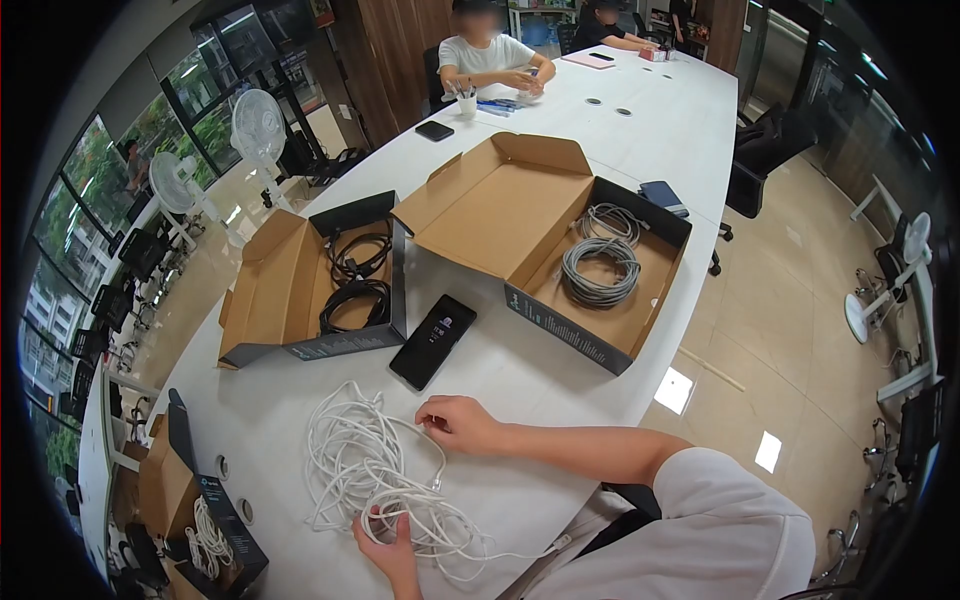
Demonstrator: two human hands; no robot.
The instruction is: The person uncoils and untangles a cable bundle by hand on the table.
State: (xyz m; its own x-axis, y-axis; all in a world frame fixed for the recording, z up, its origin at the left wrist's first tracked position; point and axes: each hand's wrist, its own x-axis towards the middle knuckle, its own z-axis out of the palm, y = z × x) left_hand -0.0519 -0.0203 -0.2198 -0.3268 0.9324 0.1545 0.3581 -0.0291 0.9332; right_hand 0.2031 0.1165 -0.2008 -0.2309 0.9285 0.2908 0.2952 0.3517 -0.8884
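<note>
"So, where's the white cable tangle (345, 450)?"

"On the table (520, 400), at 12 o'clock from the left hand (392, 560), 9 to 8 o'clock from the right hand (465, 427). Its long axis runs roughly 11 to 5."

"Which hand is nearer?"

"The left. It's in the lower strands, its thumb and fingers loosely around a few. The right is at the upper edge, fingers curled narrow; I can't tell whether they pinch a strand."

"Counts?"

"1 tangle, though how many cables it has I can't tell. 1 plug end (562, 542) shows at 4 o'clock from it. 3 open boxes: the black-cable box (345, 345) at 11 with 2 bundles, the grey-cable box (570, 335) at 1 with 2 coils, the white-cable box (240, 525) at 8, its bundles too small to count surely."

"And the near phone (433, 342)?"

"Just 1, between the upper 2 boxes, at 11 from the right hand."
</note>
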